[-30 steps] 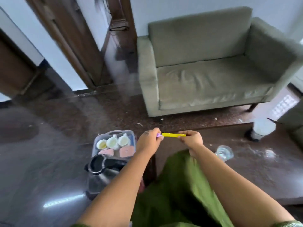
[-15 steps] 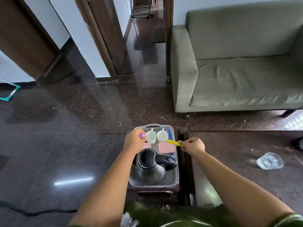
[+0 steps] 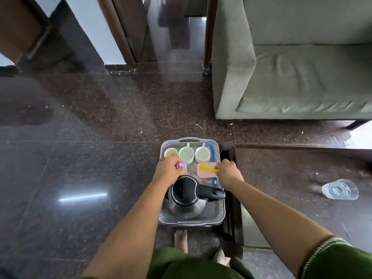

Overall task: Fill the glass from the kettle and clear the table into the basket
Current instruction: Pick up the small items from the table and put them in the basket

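Note:
A grey perforated basket (image 3: 220,210) stands in front of me, below the table's left end. In it sit a steel kettle (image 3: 186,196) with a black lid and handle, three white cups (image 3: 187,154) along the far wall, and pink items (image 3: 205,172). My left hand (image 3: 168,168) hovers over the basket's left side, shut on a small purple object (image 3: 180,164). Over the right side, my right hand (image 3: 228,171) grips a yellow stick-like item (image 3: 208,169). The clear glass (image 3: 340,189) rests on the dark table (image 3: 291,178) at the right.
A green sofa (image 3: 302,67) stands beyond the table at the upper right. Dark polished floor (image 3: 70,158) stretches to the left, with door frames (image 3: 124,37) and a wall behind. My bare foot (image 3: 181,240) shows below the basket.
The view has swung left and down onto the basket. Both hands have moved from above the table to over the basket, still holding the purple and yellow items.

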Tool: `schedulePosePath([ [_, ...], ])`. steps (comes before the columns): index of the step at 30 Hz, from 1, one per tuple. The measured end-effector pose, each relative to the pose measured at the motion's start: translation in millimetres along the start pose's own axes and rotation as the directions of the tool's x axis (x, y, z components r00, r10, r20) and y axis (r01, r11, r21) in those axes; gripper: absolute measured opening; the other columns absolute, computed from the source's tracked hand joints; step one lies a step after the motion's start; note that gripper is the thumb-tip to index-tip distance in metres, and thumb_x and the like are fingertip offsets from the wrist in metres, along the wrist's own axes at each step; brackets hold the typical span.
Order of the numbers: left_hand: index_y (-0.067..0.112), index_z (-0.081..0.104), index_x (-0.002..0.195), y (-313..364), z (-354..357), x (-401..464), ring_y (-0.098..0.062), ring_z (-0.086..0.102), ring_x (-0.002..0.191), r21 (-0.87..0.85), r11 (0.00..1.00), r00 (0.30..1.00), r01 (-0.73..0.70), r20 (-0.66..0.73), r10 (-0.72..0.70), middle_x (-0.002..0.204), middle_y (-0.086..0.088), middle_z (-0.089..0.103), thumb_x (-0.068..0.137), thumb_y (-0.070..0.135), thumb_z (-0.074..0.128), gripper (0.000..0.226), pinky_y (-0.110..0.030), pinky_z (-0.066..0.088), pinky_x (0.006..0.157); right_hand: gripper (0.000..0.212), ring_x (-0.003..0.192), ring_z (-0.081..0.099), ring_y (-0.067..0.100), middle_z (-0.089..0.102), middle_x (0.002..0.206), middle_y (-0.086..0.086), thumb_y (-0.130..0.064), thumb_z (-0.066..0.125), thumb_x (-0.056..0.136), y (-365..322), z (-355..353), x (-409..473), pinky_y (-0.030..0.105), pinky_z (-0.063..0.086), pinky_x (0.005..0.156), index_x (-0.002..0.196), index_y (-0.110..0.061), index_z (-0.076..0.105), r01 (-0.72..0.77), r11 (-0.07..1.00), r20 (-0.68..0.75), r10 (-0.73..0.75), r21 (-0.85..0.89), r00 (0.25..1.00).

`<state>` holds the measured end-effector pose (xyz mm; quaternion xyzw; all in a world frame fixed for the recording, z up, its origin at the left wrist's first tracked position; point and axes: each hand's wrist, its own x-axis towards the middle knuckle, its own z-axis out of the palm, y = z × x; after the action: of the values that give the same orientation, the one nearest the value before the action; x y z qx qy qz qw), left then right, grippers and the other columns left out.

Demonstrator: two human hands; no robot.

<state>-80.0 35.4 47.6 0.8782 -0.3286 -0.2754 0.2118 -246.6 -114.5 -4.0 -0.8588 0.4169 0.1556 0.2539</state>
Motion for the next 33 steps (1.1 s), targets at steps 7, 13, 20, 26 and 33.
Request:
schedulePosePath([
  [7, 0.024, 0.071, 0.098, -23.7, 22.8, 43.8, -0.021, 0.064, 0.092, 0.03, 0.998, 0.981, -0.056, 0.19, 0.049, 0.102, -0.003, 0.07, 0.085, 0.029, 0.064, 0.016, -0.027, 0.05, 0.078, 0.032, 0.112, 0.044, 0.025, 0.055, 0.119, 0.0, -0.009, 0.049, 0.091, -12.4, 23.9, 37.1, 0.037, 0.039, 0.086, 0.118, -0.026, 0.058, 0.128, 0.913, -0.091, -0.176, -0.388, 0.98],
  [13, 0.021, 0.069, 0.099, -35.0, 35.9, 68.3, -0.027, 0.062, 0.094, 0.148, 0.968, 0.946, -0.202, 0.286, 0.154, 0.102, -0.005, 0.066, 0.086, 0.024, 0.058, 0.017, -0.033, 0.051, 0.076, 0.032, 0.114, 0.041, 0.024, 0.06, 0.118, -0.005, -0.013, 0.054, 0.088, -4.3, 32.2, 52.5, 0.038, 0.035, 0.089, 0.116, -0.028, 0.059, 0.063, 0.918, -0.099, -0.11, -0.391, 0.989],
  [20, 0.02, 0.064, 0.097, -45.6, 48.2, 87.6, -0.025, 0.063, 0.089, 0.163, 0.951, 0.937, -0.262, 0.279, 0.21, 0.097, -0.003, 0.068, 0.087, 0.022, 0.057, 0.013, -0.03, 0.045, 0.063, 0.033, 0.118, 0.043, 0.024, 0.063, 0.115, -0.007, -0.013, 0.061, 0.082, -2.8, 38.4, 62.3, 0.038, 0.033, 0.088, 0.113, -0.025, 0.059, 0.054, 0.914, -0.108, -0.106, -0.402, 0.989],
  [26, 0.023, 0.062, 0.083, -42.5, 55.2, 90.5, -0.023, 0.054, 0.072, 0.195, 0.944, 0.939, -0.266, 0.274, 0.208, 0.074, 0.0, 0.057, 0.085, 0.024, 0.056, 0.007, -0.026, 0.031, 0.053, 0.028, 0.115, 0.044, 0.025, 0.065, 0.11, -0.004, -0.01, 0.056, 0.083, -3.3, 44.2, 64.9, 0.039, 0.034, 0.085, 0.108, -0.022, 0.063, 0.027, 0.942, -0.146, -0.08, -0.336, 0.986],
  [33, 0.019, 0.054, 0.069, -42.7, 70.5, 103.0, -0.029, 0.064, 0.071, 0.343, 0.803, 0.856, -0.487, 0.37, 0.361, 0.075, -0.006, 0.067, 0.087, 0.032, 0.054, 0.023, -0.027, 0.025, 0.051, 0.036, 0.121, 0.038, 0.024, 0.053, 0.124, 0.0, -0.007, 0.061, 0.083, 1.7, 44.6, 64.1, 0.038, 0.036, 0.092, 0.116, -0.021, 0.061, 0.046, 0.98, -0.134, -0.073, -0.193, 0.988],
])
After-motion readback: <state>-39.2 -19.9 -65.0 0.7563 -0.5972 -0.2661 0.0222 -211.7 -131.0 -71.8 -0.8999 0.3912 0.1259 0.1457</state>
